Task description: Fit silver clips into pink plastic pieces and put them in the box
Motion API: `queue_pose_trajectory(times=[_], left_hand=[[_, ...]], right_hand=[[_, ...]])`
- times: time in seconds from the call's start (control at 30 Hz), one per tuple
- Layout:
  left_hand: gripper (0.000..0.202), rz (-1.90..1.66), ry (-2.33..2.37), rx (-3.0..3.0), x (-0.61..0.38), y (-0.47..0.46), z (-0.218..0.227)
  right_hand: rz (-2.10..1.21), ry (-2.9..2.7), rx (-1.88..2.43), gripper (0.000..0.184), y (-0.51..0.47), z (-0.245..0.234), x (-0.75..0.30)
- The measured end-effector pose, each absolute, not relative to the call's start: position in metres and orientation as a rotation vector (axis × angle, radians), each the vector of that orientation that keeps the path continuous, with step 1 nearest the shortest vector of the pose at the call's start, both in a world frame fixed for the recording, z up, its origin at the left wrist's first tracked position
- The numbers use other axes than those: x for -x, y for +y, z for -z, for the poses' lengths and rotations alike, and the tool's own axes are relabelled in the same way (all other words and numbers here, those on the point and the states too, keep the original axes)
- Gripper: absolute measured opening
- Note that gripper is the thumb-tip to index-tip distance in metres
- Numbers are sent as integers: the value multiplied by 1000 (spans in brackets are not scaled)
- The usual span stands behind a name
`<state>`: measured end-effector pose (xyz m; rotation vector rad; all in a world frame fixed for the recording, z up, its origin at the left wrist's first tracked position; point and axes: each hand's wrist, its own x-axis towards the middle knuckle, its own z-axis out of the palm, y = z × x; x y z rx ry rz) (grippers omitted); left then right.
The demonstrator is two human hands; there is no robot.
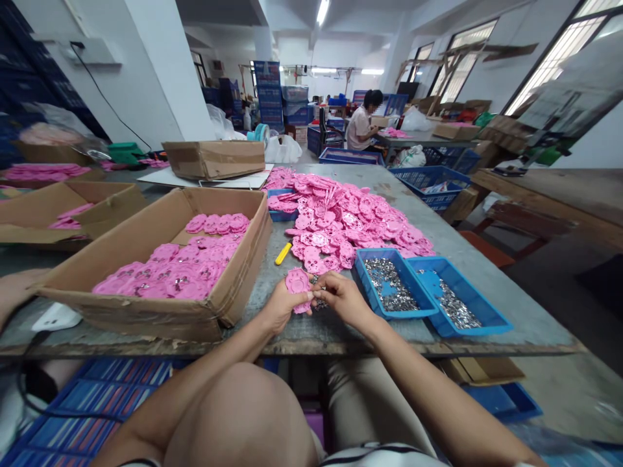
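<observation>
My left hand grips a pink plastic piece just above the table's front edge. My right hand is closed in a pinch against that piece, with small silvery metal parts at its fingertips. A big heap of the same pink pieces lies behind my hands. To the right stand two blue trays filled with small metal parts. To the left, an open cardboard box holds rows of pink pieces.
A yellow tool lies between box and heap. More cardboard boxes sit on the grey table at the left and back. Blue crates lie under the table. Another person sits at a far table.
</observation>
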<state>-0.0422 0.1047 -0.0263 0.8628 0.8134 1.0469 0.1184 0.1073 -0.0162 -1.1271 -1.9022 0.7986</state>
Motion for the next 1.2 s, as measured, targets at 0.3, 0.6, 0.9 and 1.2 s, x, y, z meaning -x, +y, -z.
queue_pose_trajectory(times=[0.3, 0.6, 0.9, 1.2], left_hand=[[61, -1017, 838, -962, 40, 103, 23], [54, -1024, 1017, -1038, 38, 106, 23], [45, -1086, 946, -987, 37, 105, 20], [46, -1100, 923, -925, 37, 107, 19]], right_hand=[[-720, -2052, 1297, 20, 102, 5, -116], [-700, -2034, 1541, 21, 101, 0, -107], [-1147, -1547, 1323, 20, 97, 10, -102], [-1331, -1248, 1217, 32, 97, 14, -108]])
